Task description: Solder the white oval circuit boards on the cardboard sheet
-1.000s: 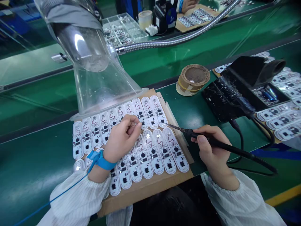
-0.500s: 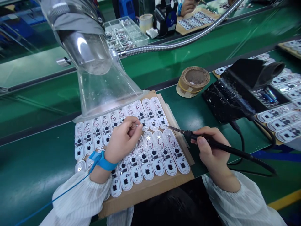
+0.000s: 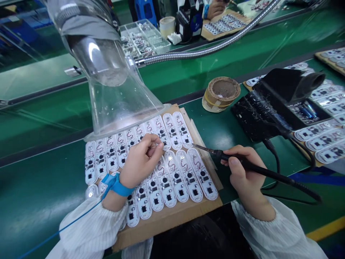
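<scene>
My right hand [image 3: 245,172] grips a soldering iron [image 3: 223,155] by its black handle, fingers wrapped round it. Its thin metal tip points left, over the lower ends of the far-row circuit boards [image 3: 185,133]. Whether the tip touches a board I cannot tell. My left hand [image 3: 142,158], with a blue wrist strap [image 3: 118,184] on, is closed in a pinch above the boards, left of the tip. What its fingertips hold is too fine to make out. The white rounded boards carry black chips and red wires and lie in two rows on a cardboard sheet [image 3: 161,225]; the left hand hides some.
A clear fume hood [image 3: 121,104] on a flexible metal hose [image 3: 205,54] hangs over the far row. To the right stand a tape roll [image 3: 222,93], a black soldering stand [image 3: 264,111] and more boards [image 3: 331,149]. A co-worker's hand [image 3: 215,9] shows across the bench.
My right hand and the soldering iron have shifted slightly to the right, and the iron's cable has swung a little. My left hand stays nearly still in its pinch.
</scene>
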`<state>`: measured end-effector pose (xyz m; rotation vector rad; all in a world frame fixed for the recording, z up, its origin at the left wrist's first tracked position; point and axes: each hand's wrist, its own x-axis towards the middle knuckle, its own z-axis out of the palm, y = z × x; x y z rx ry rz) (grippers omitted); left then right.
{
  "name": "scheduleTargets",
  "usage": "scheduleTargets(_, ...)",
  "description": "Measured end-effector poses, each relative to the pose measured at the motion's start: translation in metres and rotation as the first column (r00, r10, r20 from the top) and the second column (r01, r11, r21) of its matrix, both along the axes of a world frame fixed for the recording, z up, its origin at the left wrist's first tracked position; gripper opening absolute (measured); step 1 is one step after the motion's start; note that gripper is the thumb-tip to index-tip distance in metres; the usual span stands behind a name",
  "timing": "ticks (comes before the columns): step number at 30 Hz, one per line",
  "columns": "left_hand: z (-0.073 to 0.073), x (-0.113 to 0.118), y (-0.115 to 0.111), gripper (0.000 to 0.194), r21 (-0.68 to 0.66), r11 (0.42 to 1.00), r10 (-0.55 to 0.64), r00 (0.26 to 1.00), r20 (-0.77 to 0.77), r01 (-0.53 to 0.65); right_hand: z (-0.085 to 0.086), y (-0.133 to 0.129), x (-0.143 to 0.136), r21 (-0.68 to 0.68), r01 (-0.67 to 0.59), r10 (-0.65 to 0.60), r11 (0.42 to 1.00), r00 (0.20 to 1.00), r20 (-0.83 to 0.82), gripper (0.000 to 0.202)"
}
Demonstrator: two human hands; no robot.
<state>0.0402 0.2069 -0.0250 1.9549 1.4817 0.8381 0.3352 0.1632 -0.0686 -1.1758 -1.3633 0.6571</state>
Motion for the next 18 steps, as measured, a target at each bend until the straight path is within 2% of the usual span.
scheduleTargets(10, -0.0004, -0.0012, -0.0008, 0.007, -0.019, 1.000, -0.005, 1.000, -0.002, 0.005, 0.0024, 0.0003, 0.0005, -0.046, -0.062, 0.065, 0.997, 0.995, 0.077, 0.008)
scheduleTargets(18, 0.0005, 0.0007, 0.0005, 0.007, -0.002, 1.000, -0.004, 1.000, -0.004, 0.004, 0.0023, 0.0008, 0.0011, -0.042, -0.085, 0.087, 0.996, 0.994, 0.061, 0.008)
